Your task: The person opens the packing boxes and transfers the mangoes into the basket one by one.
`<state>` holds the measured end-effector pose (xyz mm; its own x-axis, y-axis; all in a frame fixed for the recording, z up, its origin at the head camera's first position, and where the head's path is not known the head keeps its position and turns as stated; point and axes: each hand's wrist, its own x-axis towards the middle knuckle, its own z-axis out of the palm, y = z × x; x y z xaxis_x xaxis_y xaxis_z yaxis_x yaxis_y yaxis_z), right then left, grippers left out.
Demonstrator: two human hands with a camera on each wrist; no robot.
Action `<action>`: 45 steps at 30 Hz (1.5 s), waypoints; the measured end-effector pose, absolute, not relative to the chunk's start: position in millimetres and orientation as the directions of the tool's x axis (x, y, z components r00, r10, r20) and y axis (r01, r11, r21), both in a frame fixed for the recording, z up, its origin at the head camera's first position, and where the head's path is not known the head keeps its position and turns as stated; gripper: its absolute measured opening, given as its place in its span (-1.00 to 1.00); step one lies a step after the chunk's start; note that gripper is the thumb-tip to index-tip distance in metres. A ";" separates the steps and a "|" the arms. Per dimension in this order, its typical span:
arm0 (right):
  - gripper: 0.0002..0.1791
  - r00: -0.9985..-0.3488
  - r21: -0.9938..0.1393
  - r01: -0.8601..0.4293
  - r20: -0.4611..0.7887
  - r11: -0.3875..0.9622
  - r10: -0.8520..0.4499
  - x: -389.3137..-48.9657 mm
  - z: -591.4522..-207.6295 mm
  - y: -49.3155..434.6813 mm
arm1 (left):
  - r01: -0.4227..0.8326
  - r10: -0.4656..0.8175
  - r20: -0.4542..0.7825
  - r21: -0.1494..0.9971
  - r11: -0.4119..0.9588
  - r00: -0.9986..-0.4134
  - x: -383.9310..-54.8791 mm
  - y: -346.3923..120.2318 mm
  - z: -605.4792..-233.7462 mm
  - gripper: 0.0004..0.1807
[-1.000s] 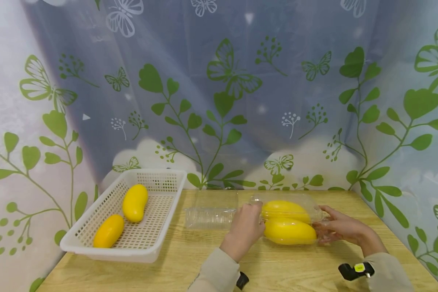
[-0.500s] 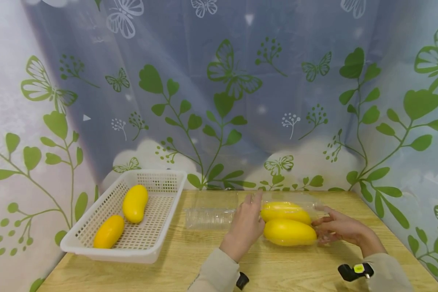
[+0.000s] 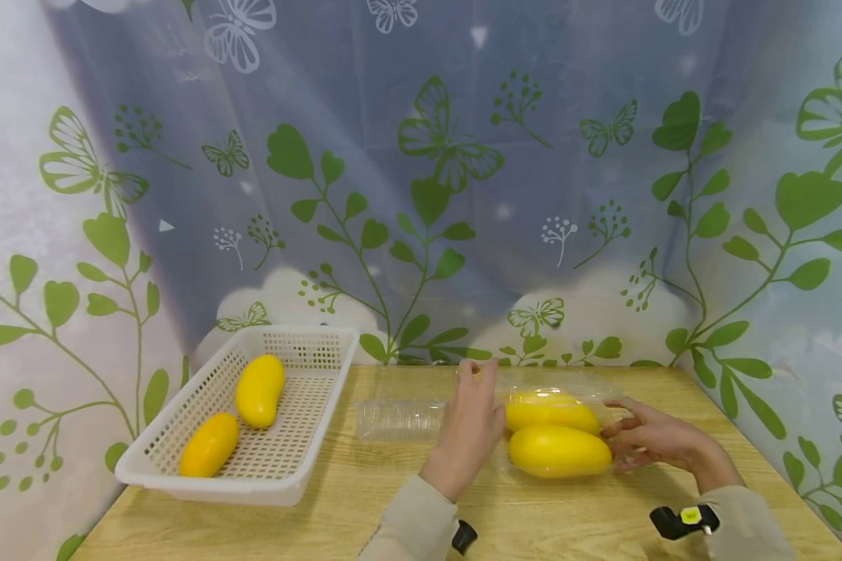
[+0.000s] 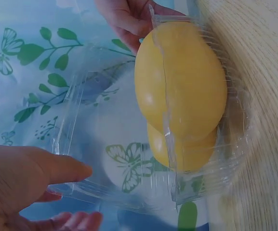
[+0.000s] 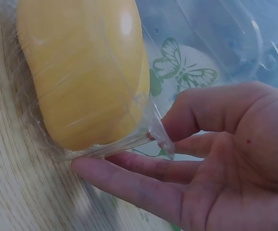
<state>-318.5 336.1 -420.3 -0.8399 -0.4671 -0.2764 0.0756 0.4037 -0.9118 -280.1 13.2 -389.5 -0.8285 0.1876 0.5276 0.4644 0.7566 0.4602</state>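
Left hand (image 3: 468,436) pointed far, right hand (image 3: 666,442) leftward
Left thumb (image 4: 67,169) and fingers (image 4: 81,221) stood apart; the right fingers (image 5: 134,186) curved into a light grip

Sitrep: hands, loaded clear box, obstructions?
Left hand at raised lid, thumb extended. Right hand holding clear box at its right end. Two yellow mangoes inside, lid not closed. No obstruction visible; second clear container left of left hand.

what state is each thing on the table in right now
clear clamshell on the right: open, loaded
two mangoes in that clamshell: lying side by side
clear clamshell on the left: looks open, partly hidden, visible part empty
white mesh basket: upright, partly filled
two mangoes in the basket: lying loose
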 end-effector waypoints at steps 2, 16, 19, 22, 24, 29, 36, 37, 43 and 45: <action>0.02 -0.837 -0.909 0.074 -0.281 0.411 -0.469 -318.0 -419.3 336.5 | 0.487 0.167 0.574 0.465 0.739 -0.802 -281.0 12.8 -388.6 -0.38; 0.03 -0.835 -0.902 0.077 -0.292 0.425 -0.467 -315.1 -416.7 333.7 | 0.600 0.187 0.718 0.376 0.706 -0.670 -279.4 14.4 -381.7 -0.69; 0.03 -0.832 -0.898 0.076 -0.297 0.433 -0.469 -314.0 -415.2 333.1 | 0.593 0.194 0.713 0.366 0.717 -0.674 -282.1 14.8 -379.3 -0.58; 0.04 -0.830 -0.893 0.078 -0.304 0.444 -0.467 -312.9 -413.6 333.1 | 0.596 0.217 0.706 0.347 0.724 -0.674 -287.3 14.8 -376.0 -0.49; 0.05 -0.830 -0.891 0.080 -0.308 0.447 -0.465 -312.1 -412.8 333.5 | 0.590 0.230 0.692 0.339 0.733 -0.684 -291.1 15.3 -373.4 -0.44; 0.06 -0.830 -0.891 0.086 -0.312 0.446 -0.462 -310.2 -411.4 334.6 | 0.551 0.244 0.618 0.372 0.747 -0.747 -296.0 15.9 -365.9 -0.36; 0.07 -0.833 -0.890 0.088 -0.312 0.447 -0.458 -310.4 -410.9 333.5 | 0.547 0.254 0.610 0.358 0.757 -0.751 -298.0 15.7 -365.2 -0.38; 0.07 -0.833 -0.891 0.087 -0.310 0.445 -0.458 -310.6 -411.1 333.5 | 0.545 0.258 0.611 0.344 0.765 -0.748 -297.6 16.0 -365.5 -0.38; 0.08 -0.835 -0.894 0.089 -0.307 0.439 -0.456 -310.9 -413.0 333.6 | 0.531 0.343 0.566 0.205 0.822 -0.749 -293.5 21.2 -367.1 -0.42; 0.08 -0.835 -0.893 0.090 -0.309 0.440 -0.455 -311.2 -413.5 333.6 | 0.536 0.375 0.528 0.188 0.823 -0.762 -291.2 23.7 -367.0 -0.42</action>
